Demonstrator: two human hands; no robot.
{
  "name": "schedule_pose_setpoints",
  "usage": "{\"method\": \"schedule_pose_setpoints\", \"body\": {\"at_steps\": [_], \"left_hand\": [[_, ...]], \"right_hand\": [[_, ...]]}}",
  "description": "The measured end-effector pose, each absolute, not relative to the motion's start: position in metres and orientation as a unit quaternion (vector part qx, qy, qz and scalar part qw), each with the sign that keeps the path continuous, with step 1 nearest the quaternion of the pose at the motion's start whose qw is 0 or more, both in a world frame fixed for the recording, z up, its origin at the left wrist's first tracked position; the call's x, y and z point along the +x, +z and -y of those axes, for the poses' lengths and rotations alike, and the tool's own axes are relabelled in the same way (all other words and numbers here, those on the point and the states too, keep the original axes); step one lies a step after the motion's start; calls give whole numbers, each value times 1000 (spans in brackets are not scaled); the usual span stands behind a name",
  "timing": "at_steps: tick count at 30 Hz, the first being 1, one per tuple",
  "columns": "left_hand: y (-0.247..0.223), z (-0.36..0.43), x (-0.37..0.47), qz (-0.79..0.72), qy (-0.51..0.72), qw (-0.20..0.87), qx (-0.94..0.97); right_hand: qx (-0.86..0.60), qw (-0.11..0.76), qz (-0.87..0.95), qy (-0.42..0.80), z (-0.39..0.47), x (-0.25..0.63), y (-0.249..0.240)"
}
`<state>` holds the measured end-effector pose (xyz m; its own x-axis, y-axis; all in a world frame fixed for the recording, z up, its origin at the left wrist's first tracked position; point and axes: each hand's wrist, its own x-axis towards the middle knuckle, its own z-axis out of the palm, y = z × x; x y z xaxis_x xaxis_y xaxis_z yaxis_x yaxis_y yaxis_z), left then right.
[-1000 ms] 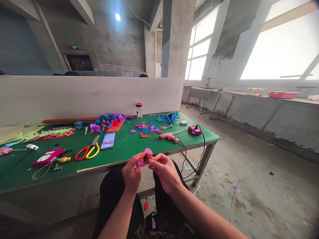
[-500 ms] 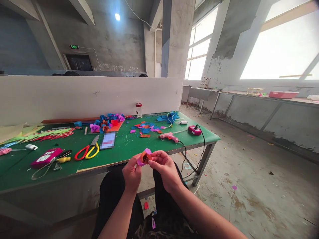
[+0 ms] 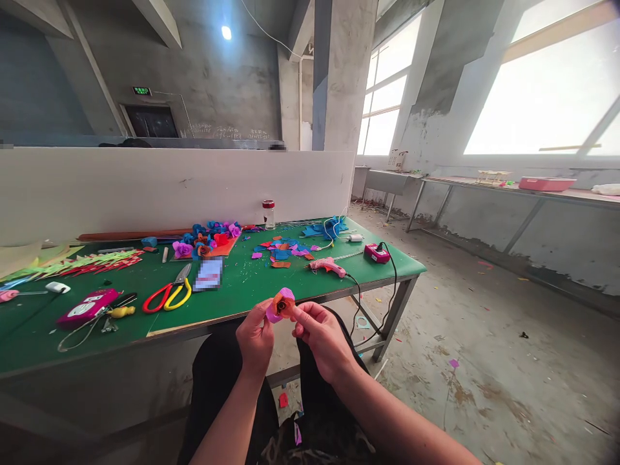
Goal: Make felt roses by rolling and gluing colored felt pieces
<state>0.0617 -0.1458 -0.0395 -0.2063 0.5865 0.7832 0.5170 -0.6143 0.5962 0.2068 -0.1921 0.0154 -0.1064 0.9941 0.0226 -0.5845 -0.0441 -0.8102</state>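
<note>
A small paper flower (image 3: 281, 305), orange in the middle with purple outer petals, is held up just in front of the table's near edge. My left hand (image 3: 256, 332) pinches its left side between thumb and fingers. On the other side, my right hand (image 3: 320, 332) has its thumb and fingertips closed on the orange petal edge. Beyond the hands, a pink glue gun (image 3: 328, 266) lies on the green table (image 3: 242, 278). Loose blue, orange and purple paper pieces (image 3: 285, 250) are scattered behind the flower.
Scissors (image 3: 167, 294), a phone (image 3: 208, 274) and a magenta box (image 3: 88, 307) lie on the left. Finished paper flowers (image 3: 208, 237) are heaped behind them. A lidded jar (image 3: 268, 214) stands near the white partition (image 3: 184, 187). Another magenta box (image 3: 376, 252) with a cable sits at the right.
The fingers of my right hand have shifted slightly lower on the flower's right side, and its orange petal shows more. My left hand keeps its hold.
</note>
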Motion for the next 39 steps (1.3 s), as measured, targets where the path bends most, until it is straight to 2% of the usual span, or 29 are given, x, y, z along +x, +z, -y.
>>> {"method": "schedule_pose_setpoints", "body": {"at_steps": [4,18,26,31,39], "left_hand": [[-41,146,62,-448,640,36,624],[-42,146,64,-449,641,45,621],[-41,145,65,-444,641,39,625],[-39,146,67,-441,637,45,630],[-34,149,69,-442,633,39,634]], "right_hand": [[-315,561,381,664,191,204,16],[-284,587,439,619,189,206,17],[-342,606,459,552,170,229,30],[-363,593,512,505,170,228,42],[-364,563,532,517,169,222,42]]}}
